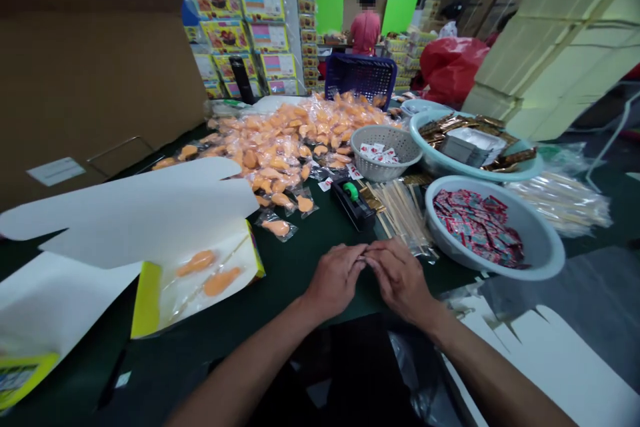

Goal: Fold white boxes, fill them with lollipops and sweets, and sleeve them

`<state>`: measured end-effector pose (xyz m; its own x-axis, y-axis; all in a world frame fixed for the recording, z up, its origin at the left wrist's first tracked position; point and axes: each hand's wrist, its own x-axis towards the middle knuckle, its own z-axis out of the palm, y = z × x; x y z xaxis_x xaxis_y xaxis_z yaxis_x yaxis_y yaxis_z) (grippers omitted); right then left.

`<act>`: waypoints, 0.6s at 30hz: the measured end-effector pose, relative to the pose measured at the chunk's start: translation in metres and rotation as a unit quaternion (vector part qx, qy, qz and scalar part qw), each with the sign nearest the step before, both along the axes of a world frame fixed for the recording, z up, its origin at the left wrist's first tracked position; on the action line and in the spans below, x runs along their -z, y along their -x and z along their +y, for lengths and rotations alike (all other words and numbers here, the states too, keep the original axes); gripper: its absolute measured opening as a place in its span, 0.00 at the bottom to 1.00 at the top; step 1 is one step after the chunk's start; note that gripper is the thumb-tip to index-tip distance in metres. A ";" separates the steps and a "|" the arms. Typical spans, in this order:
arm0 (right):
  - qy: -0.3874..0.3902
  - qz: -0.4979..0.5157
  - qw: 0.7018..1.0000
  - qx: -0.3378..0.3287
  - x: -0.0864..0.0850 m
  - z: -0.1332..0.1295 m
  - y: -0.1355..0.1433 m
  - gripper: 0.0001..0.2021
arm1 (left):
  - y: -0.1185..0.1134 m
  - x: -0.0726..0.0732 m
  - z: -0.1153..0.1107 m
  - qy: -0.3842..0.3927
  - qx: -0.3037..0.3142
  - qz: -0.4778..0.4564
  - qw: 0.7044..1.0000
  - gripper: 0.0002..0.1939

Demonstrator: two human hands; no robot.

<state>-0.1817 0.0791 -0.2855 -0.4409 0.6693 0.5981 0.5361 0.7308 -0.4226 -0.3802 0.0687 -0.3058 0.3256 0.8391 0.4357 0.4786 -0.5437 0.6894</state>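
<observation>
My left hand (pixel 336 278) and my right hand (pixel 399 277) meet at the fingertips over the front of the dark green table (pixel 295 267). Fingers and thumbs are pinched together; whatever they hold, if anything, is too small or hidden to make out. Just beyond them stands a black tape dispenser (pixel 354 204) with a green roll. Wrapped wooden sticks (pixel 404 214) lie behind my right hand. To the left, an open box (pixel 150 297) with yellow sides holds two wrapped orange pieces (pixel 220 282) and thin sticks. A single wrapped orange piece (pixel 277 226) lies between box and dispenser.
A large heap of wrapped orange pieces (pixel 280 140) covers the back. At right stand a bowl of red packets (pixel 545 247), a bowl of brown packets (pixel 533 164) and a grey basket (pixel 385 164). Cardboard (pixel 90 80) rises at left. A person (pixel 366 30) stands far back.
</observation>
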 end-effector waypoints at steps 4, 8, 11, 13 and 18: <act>0.015 0.003 1.000 0.019 -0.007 0.017 0.017 0.09 | 0.024 0.007 -0.008 0.045 -0.044 -0.011 0.998 0.17; -0.003 -0.093 0.993 0.077 -0.033 0.077 0.041 0.14 | 0.038 0.012 -0.009 0.077 -0.056 -0.051 0.994 0.18; 0.034 -0.260 0.959 0.105 -0.060 0.133 0.071 0.16 | 0.040 0.016 -0.006 0.093 -0.072 -0.079 0.990 0.22; 0.069 -0.351 0.927 0.112 -0.074 0.169 0.095 0.17 | 0.039 0.020 -0.003 0.105 -0.081 -0.110 0.985 0.22; 0.107 -0.457 0.878 0.096 -0.065 0.226 0.148 0.10 | 0.040 0.029 0.000 0.125 -0.082 -0.164 0.975 0.18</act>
